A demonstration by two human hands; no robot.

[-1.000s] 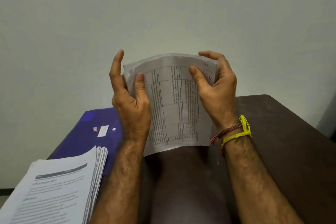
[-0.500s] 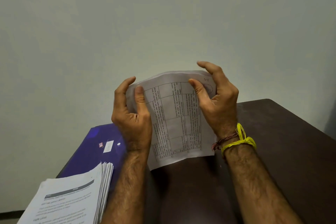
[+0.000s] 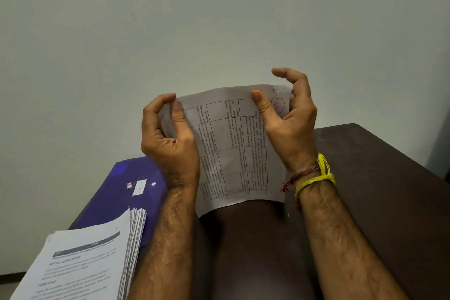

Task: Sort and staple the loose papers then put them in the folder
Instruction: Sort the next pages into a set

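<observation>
A thin set of printed papers (image 3: pixel 233 153) with a table on the front page stands upright on the dark table (image 3: pixel 365 202), its bottom edge resting on the surface. The top right corner carries a handwritten "S-1" in a circle. My left hand (image 3: pixel 170 139) grips the left edge, thumb in front and fingers curled behind. My right hand (image 3: pixel 289 119) holds the right edge with its thumb on the front page. A purple folder (image 3: pixel 121 192) lies closed at the table's left. A thick stack of loose papers (image 3: pixel 92 263) rests partly on the folder at the near left.
A plain pale wall (image 3: pixel 219 19) rises directly behind the table. The table's dark surface stretches to the right of my right arm. No stapler is in view.
Both hands have lowered the papers until their bottom edge meets the table. The fingers have shifted along the side edges, and the right index finger has lifted above the top edge.
</observation>
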